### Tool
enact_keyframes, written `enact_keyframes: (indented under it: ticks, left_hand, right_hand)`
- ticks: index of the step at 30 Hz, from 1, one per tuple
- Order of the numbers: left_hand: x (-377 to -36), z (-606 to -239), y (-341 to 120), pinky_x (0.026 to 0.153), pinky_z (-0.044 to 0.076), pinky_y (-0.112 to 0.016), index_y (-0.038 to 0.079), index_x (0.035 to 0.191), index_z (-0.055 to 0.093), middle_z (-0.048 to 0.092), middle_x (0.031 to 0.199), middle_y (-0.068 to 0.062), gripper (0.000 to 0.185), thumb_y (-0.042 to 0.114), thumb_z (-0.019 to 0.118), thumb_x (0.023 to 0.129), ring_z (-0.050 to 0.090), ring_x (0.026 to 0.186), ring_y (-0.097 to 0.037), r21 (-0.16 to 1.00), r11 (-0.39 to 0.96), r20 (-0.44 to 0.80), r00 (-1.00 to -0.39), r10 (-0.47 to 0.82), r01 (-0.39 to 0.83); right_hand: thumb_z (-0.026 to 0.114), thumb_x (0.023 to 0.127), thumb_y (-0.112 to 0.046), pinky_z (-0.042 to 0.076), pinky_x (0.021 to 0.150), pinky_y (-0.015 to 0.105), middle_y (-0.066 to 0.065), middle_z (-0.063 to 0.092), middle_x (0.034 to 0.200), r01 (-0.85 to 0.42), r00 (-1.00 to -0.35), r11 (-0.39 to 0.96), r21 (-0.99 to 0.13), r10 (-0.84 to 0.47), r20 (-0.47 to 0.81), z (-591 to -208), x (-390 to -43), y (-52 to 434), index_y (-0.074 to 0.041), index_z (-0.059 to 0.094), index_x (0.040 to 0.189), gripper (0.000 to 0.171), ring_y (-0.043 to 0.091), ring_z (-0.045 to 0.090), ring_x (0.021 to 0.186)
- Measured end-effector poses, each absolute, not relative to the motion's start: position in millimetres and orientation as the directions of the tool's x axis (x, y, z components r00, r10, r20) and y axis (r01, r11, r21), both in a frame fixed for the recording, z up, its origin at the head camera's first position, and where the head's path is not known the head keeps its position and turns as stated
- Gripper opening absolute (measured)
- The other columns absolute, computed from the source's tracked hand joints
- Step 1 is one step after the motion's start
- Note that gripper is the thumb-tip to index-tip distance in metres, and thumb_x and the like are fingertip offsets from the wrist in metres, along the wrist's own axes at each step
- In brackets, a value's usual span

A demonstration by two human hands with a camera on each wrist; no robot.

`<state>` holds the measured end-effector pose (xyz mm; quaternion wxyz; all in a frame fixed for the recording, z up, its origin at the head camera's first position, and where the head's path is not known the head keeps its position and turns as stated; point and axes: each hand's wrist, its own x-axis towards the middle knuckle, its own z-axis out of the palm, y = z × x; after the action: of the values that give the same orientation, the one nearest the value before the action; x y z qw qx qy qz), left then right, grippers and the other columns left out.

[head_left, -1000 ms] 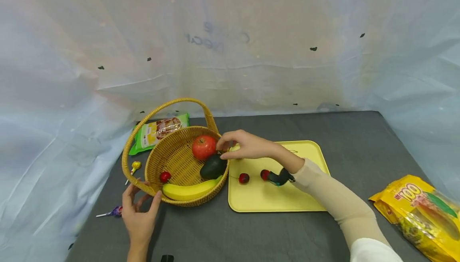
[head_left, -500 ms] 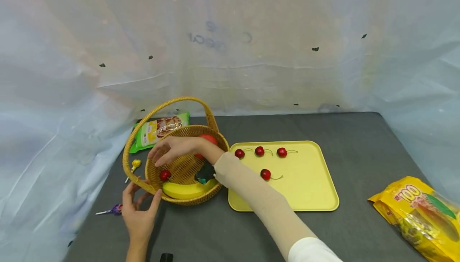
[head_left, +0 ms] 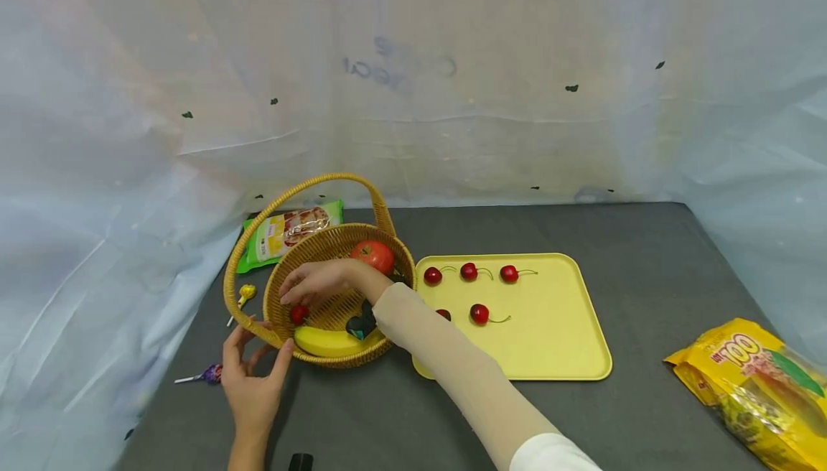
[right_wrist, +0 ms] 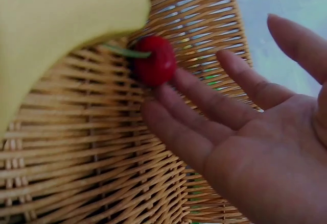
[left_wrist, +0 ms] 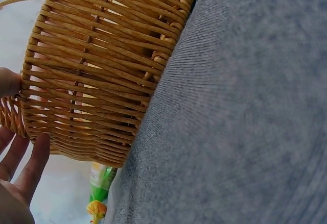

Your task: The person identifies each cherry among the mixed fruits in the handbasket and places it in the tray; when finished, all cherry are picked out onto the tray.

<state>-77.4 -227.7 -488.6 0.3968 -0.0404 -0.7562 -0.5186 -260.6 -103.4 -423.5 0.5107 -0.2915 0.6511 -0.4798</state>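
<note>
A round wicker basket (head_left: 332,241) with a tall handle stands left of the middle. My left hand (head_left: 252,385) holds its near left rim at the handle's foot, thumb on one side and fingers on the other. Inside lie a banana (head_left: 329,342), a red apple (head_left: 373,255) and a cherry (head_left: 298,314). My right hand (head_left: 316,281) reaches into the basket with its fingers extended. In the right wrist view the fingertips are right at the cherry (right_wrist: 154,60), whose green stem points toward the banana (right_wrist: 71,9). My right forearm mostly hides a dark avocado.
A yellow tray (head_left: 543,342) with several stemmed cherries stands right of the basket. Behind the basket lies a green snack packet (head_left: 284,238). Two lollipops, one yellow (head_left: 246,293) and one purple (head_left: 212,374), lie at left. A yellow bag (head_left: 756,385) lies far right.
My right hand has moved left from the basket's right rim, across the inside, and then lower toward the cherry at the left. My left hand keeps its hold on the basket.
</note>
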Motion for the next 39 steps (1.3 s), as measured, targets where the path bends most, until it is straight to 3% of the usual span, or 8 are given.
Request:
enact_keyframes:
  ticks: [5, 9, 13, 18, 22, 28, 34, 39]
  left_hand:
    - [-74, -476, -220, 0.082, 0.052, -0.013, -0.016, 0.133, 0.048, 0.052, 0.111, -0.037, 0.066, -0.027, 0.069, 0.071, 0.054, 0.111, -0.025, 0.745, 0.432, 0.656, -0.676, -0.336, 0.508]
    - [-71, -466, -214, 0.082, 0.052, -0.013, -0.017, 0.132, 0.048, 0.051, 0.110, -0.038, 0.064, -0.027, 0.068, 0.072, 0.054, 0.110, -0.024, 0.736, 0.428, 0.667, -0.670, -0.327, 0.524]
    - [-70, -463, -213, 0.082, 0.052, -0.013, -0.017, 0.131, 0.049, 0.052, 0.109, -0.038, 0.064, -0.028, 0.069, 0.071, 0.054, 0.109, -0.024, 0.733, 0.432, 0.671, -0.666, -0.327, 0.526]
    - [-70, -462, -216, 0.081, 0.053, -0.013, -0.018, 0.130, 0.049, 0.053, 0.109, -0.037, 0.064, -0.027, 0.070, 0.071, 0.055, 0.108, -0.023, 0.731, 0.440, 0.672, -0.659, -0.337, 0.521]
    - [-69, -462, -217, 0.082, 0.053, -0.013, -0.018, 0.130, 0.049, 0.053, 0.108, -0.036, 0.064, -0.027, 0.070, 0.070, 0.055, 0.108, -0.022, 0.729, 0.444, 0.675, -0.656, -0.338, 0.521]
    - [-70, -465, -218, 0.082, 0.053, -0.013, -0.020, 0.130, 0.049, 0.054, 0.108, -0.036, 0.063, -0.027, 0.070, 0.070, 0.055, 0.109, -0.023, 0.729, 0.431, 0.676, -0.656, -0.335, 0.532]
    - [-69, -465, -218, 0.081, 0.052, -0.012, -0.019, 0.130, 0.049, 0.055, 0.110, -0.033, 0.061, -0.026, 0.070, 0.072, 0.055, 0.110, -0.020, 0.727, 0.449, 0.678, -0.650, -0.345, 0.520]
    - [-69, -464, -215, 0.081, 0.052, -0.013, -0.016, 0.132, 0.049, 0.054, 0.110, -0.035, 0.064, -0.026, 0.070, 0.073, 0.055, 0.110, -0.021, 0.728, 0.458, 0.671, -0.665, -0.327, 0.510]
  right_hand:
    - [0.061, 0.100, -0.015, 0.053, 0.096, 0.042, 0.008, 0.063, 0.118, 0.073, -0.294, 0.395, -0.916, -0.869, -0.398, -426, -259, -106, -0.004, 0.058, 0.130, 0.032, 0.024, 0.059, 0.112]
    - [0.065, 0.095, -0.001, 0.057, 0.083, 0.034, 0.009, 0.064, 0.110, 0.010, -0.231, 0.381, -0.925, -0.899, -0.373, -429, -258, -107, 0.000, 0.060, 0.126, 0.031, 0.019, 0.062, 0.097]
    - [0.065, 0.091, 0.009, 0.058, 0.083, 0.036, 0.014, 0.068, 0.103, -0.026, -0.221, 0.318, -0.948, -0.926, -0.305, -424, -258, -103, 0.006, 0.064, 0.116, 0.025, 0.021, 0.066, 0.089]
    - [0.067, 0.093, -0.001, 0.056, 0.092, 0.042, 0.015, 0.068, 0.108, -0.076, -0.224, 0.274, -0.959, -0.942, -0.252, -409, -259, -93, 0.006, 0.063, 0.123, 0.030, 0.030, 0.068, 0.100]
    - [0.069, 0.093, -0.002, 0.055, 0.094, 0.041, 0.014, 0.066, 0.116, -0.095, -0.130, 0.339, -0.936, -0.937, -0.326, -407, -256, -88, 0.004, 0.059, 0.131, 0.040, 0.025, 0.067, 0.103]
    - [0.070, 0.090, 0.001, 0.057, 0.085, 0.030, 0.010, 0.068, 0.108, -0.183, -0.026, 0.334, -0.925, -0.942, -0.336, -408, -243, -85, 0.003, 0.064, 0.123, 0.033, 0.020, 0.064, 0.099]
    - [0.070, 0.089, 0.005, 0.057, 0.082, 0.032, 0.010, 0.069, 0.104, -0.240, 0.098, 0.282, -0.929, -0.945, -0.312, -398, -238, -70, 0.005, 0.066, 0.118, 0.029, 0.022, 0.064, 0.094]
    - [0.073, 0.089, -0.001, 0.056, 0.084, 0.031, 0.005, 0.067, 0.111, -0.329, 0.039, 0.128, -0.935, -0.988, -0.149, -384, -241, -20, 0.003, 0.066, 0.121, 0.032, 0.019, 0.063, 0.096]
